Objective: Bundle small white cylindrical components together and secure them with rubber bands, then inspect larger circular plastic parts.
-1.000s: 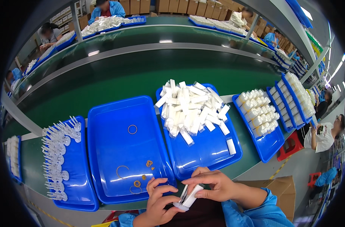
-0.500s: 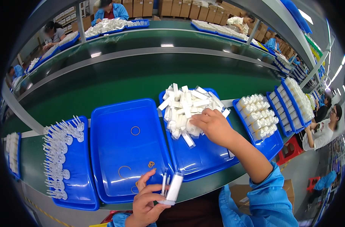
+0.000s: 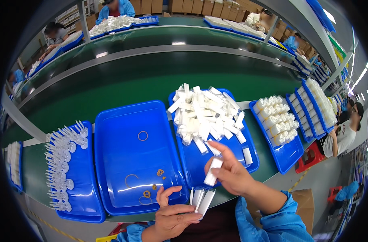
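Note:
My left hand point(image 3: 174, 220) is closed round the base of a small bundle at the near edge. In it stand white packets in clear wrap point(image 3: 207, 201) beside a thin white prong point(image 3: 191, 196); the bundle's lower end is hidden by my fingers. Just above and to the right, my right hand point(image 3: 234, 175) pinches a single white packet point(image 3: 213, 171) between thumb and fingers, index finger stretched out. Behind it, a heap of similar white packets point(image 3: 206, 109) fills the far part of a blue tray point(image 3: 192, 165). One loose packet point(image 3: 247, 155) lies at that tray's right side.
A blue tray point(image 3: 131, 121) to the left holds several rubber bands point(image 3: 160, 172). Further left, clear pronged plastic pieces point(image 3: 59, 161) line another tray. Bundled white packets point(image 3: 274, 119) fill a tray at right, beside stacked trays point(image 3: 309, 107). Co-workers sit across the green belt point(image 3: 131, 76).
My right hand has come back from the heap toward my left hand, now with one packet. My left hand has shifted right, and more packets show in it.

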`<state>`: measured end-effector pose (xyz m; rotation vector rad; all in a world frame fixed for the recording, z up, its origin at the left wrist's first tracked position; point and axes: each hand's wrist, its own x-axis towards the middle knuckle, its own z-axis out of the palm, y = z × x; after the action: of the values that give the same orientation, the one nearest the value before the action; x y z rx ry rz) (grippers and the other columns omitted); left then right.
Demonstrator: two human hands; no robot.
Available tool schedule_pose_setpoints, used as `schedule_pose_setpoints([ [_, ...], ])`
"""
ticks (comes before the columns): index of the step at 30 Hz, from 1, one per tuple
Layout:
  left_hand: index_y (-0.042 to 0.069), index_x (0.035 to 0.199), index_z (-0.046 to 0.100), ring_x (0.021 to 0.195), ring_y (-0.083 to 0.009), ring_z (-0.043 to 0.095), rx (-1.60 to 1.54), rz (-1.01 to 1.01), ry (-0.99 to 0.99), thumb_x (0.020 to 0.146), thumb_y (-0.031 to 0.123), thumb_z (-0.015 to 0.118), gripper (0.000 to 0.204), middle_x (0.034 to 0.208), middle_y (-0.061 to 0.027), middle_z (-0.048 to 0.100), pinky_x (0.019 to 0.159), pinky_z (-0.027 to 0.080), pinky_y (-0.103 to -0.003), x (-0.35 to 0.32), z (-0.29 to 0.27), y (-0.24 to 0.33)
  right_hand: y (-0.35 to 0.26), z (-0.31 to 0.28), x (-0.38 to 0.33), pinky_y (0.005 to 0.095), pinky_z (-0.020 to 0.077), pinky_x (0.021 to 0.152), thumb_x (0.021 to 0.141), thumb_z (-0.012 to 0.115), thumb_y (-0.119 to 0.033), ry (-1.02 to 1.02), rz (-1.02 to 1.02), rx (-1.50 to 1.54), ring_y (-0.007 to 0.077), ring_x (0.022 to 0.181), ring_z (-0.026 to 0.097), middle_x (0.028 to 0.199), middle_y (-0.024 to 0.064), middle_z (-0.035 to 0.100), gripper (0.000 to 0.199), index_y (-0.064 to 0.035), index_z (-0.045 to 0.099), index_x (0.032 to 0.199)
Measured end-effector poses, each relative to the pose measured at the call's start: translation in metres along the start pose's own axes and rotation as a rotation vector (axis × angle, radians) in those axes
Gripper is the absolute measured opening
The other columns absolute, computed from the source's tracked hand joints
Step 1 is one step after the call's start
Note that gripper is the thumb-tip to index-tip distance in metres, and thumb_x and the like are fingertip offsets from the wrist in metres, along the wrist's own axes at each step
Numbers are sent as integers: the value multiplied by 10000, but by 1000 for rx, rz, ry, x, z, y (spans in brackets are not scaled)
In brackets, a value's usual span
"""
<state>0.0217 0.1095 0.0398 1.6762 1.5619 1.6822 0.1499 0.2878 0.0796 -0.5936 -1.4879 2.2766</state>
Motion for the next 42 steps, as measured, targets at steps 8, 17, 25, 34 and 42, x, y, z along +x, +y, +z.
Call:
schedule_pose_setpoints([
  [8,242,775,724,1068,-264,473,64,-28,-70,577,187,796,218,800,97,660,1026,135,-483,2,1,4,2,1,-9,285,434,792,873,569,-141,-78,169,354,145,869,542,961,90,558,564,-49,317,1370],
  [17,264,854,727,1048,-234,480,51,-25,-86,621,229,757,237,811,121,646,1032,129,-425,2,2,1,5,-1,-12,272,437,792,880,551,-101,-1,107,166,128,872,542,953,91,573,508,-26,362,1346],
  [25,298,826,721,1070,-253,454,150,87,-132,626,251,745,207,869,146,636,1014,135,-470,0,4,-3,-5,-12,-31,243,444,736,869,584,-100,-28,-15,-263,88,823,554,946,37,609,431,-36,473,1280],
  [34,213,764,664,1141,-319,414,132,26,-85,628,321,752,195,991,57,617,1017,103,-505,-5,9,-7,5,1,-45,295,421,823,834,616,-93,-35,-270,-687,174,850,581,928,73,640,416,-45,524,1237],
  [42,186,725,668,1151,-341,410,210,5,-159,629,376,742,225,980,19,612,1018,83,-517,-3,2,-5,31,7,-54,312,402,858,801,655,-119,-56,-287,-514,215,954,539,981,99,608,437,-49,545,1218],
])
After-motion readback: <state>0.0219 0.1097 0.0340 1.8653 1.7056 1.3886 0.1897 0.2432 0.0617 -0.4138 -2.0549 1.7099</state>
